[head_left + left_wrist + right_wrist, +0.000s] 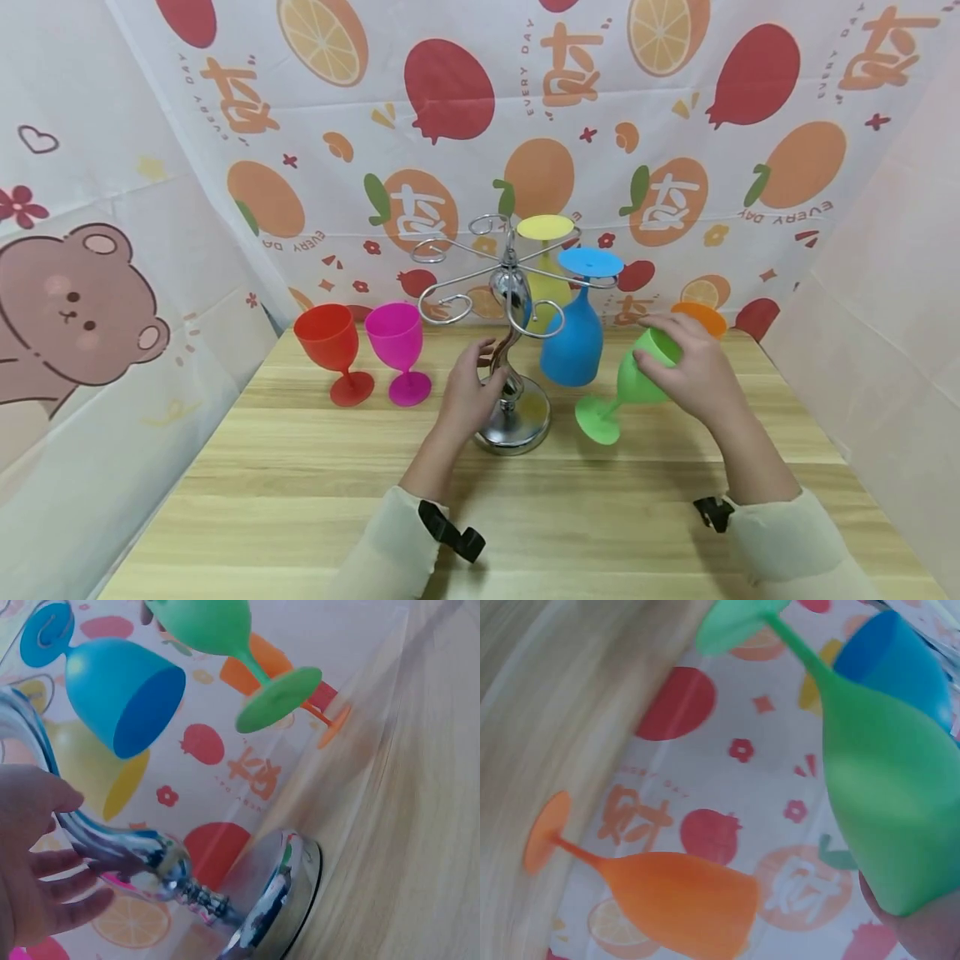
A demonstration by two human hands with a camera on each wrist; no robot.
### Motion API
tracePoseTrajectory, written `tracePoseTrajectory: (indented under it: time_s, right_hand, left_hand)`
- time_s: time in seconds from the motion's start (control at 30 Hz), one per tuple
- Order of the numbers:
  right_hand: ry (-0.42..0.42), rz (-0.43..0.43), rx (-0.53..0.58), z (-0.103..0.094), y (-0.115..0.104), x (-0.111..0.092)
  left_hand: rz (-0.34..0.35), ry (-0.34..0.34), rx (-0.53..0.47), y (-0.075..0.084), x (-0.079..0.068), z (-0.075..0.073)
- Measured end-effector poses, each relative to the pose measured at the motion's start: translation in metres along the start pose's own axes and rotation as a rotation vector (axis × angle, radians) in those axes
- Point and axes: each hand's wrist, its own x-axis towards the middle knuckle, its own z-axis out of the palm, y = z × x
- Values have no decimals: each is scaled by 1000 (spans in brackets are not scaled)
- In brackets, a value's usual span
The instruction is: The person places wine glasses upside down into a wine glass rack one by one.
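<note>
A chrome wine glass rack [513, 431] with curled wire arms stands on the table. My left hand [468, 393] holds its curved stem low down, thumb on one side and fingers on the other. To the right of the rack, my right hand [693, 367] grips a green goblet [633, 375] around the bowl near the rim. The goblet is tilted and off the table, foot toward the rack. A blue goblet [573, 342] and a yellow goblet [545, 227] hang upside down by their feet from the rack's right arms.
A red goblet [330, 337] and a magenta goblet [397, 337] stand upright left of the rack. An orange goblet [682, 896] stands behind my right hand. Fruit-printed cloth [450, 92] walls off the back of the wooden table [300, 483].
</note>
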Motion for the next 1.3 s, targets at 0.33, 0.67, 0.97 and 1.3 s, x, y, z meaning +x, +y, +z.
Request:
tracePoseTrajectory:
  time_s: [0.33, 0.67, 0.97, 1.3]
  right_hand:
    - [50, -67, 348, -14, -17, -16]
    - [171, -123, 679, 5, -41, -22]
    - [270, -178, 1012, 17, -57, -22]
    - [254, -163, 1139, 29, -70, -26]
  left_hand:
    - [202, 318, -18, 12, -2, -4]
    - [183, 276, -277, 22, -9, -1]
    - [-69, -25, -646, 23, -7, -2]
    - [-36, -173, -657, 24, -14, 12]
